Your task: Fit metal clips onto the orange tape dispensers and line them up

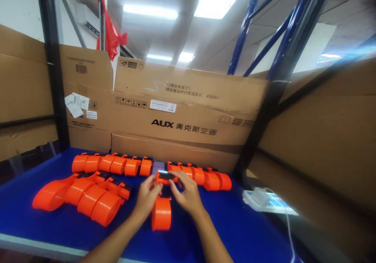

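Observation:
At the middle of the blue table, my left hand (147, 195) is closed on the left side of an orange plastic piece (159, 180) with a black block on top. My right hand (187, 192) has its thumb and fingers pinched at the right end of the black block (166, 175). Just below the hands is a wide orange ring (161, 215); I cannot tell whether it joins the held piece. Behind my hands, a flat dark-screened rectangular thing (159, 166) is partly hidden.
Orange ring pieces with black ends lie in a back-left row (118, 165), a back-right row (212, 180) and a front-left group (93, 200). Cardboard panels (188, 118) stand behind the table. A white power strip (264, 200) with a cable lies right, beside a dark post (258, 134).

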Demonstrator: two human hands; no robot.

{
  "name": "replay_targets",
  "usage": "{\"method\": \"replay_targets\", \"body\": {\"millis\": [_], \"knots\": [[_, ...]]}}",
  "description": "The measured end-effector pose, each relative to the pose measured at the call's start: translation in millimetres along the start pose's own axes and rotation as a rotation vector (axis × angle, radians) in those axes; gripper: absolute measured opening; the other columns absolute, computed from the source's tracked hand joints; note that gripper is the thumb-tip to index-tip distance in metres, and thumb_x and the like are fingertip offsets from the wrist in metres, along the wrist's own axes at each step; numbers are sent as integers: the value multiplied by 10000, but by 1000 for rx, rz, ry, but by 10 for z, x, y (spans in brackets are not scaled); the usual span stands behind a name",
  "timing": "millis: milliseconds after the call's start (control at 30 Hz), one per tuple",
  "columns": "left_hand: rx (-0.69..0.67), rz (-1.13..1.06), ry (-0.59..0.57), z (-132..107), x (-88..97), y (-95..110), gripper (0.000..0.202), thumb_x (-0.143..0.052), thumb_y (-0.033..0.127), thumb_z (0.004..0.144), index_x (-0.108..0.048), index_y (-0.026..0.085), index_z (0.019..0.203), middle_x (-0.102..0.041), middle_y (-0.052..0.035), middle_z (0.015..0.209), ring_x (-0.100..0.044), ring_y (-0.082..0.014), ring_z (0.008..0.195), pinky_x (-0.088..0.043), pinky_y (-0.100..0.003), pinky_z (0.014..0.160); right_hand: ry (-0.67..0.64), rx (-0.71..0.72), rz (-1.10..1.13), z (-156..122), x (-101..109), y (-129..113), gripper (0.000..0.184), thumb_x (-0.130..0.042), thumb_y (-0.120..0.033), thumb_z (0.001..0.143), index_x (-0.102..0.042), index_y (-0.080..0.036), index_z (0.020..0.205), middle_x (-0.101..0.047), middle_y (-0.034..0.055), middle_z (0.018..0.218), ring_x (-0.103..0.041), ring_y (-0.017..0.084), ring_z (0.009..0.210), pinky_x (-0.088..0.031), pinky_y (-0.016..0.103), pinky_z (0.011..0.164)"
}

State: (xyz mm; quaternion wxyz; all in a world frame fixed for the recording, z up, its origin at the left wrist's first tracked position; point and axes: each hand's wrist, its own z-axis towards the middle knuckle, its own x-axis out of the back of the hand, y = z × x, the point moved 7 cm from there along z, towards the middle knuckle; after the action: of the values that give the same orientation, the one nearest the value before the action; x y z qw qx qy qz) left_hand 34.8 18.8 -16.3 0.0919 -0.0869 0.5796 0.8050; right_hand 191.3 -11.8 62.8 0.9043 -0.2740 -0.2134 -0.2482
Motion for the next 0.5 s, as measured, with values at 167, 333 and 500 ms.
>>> {"method": "replay_targets", "body": {"millis": [167,333,500], "knots": [[8,-11,-27,15,-26,-5,363,-727,378,747,-695,156,1032,-686,-36,772,-572,-148,615,-463,-241,568,-2,-9,18,-3,-31,-1,339,-579,-266,935,-628,-225,1268,-672,62,924,-509,135,597,-469,277,571],[18,-5,-47,17,-52,-1,373,-743,392,741,-697,148,1019,-690,-45,790,-571,-148,616,-466,-242,566,-22,14,18,5,-49,0,334,-576,-270,937,-641,-222,1261,-658,62,897,-525,144,618,-474,277,580],[28,-31,-59,3,-78,23,380,-737,397,755,-686,154,1042,-690,-46,810,-585,-144,632,-470,-236,574,-24,24,21,2,-62,9,334,-596,-276,925,-659,-232,1250,-653,67,919,-560,151,652,-487,276,591]]}}
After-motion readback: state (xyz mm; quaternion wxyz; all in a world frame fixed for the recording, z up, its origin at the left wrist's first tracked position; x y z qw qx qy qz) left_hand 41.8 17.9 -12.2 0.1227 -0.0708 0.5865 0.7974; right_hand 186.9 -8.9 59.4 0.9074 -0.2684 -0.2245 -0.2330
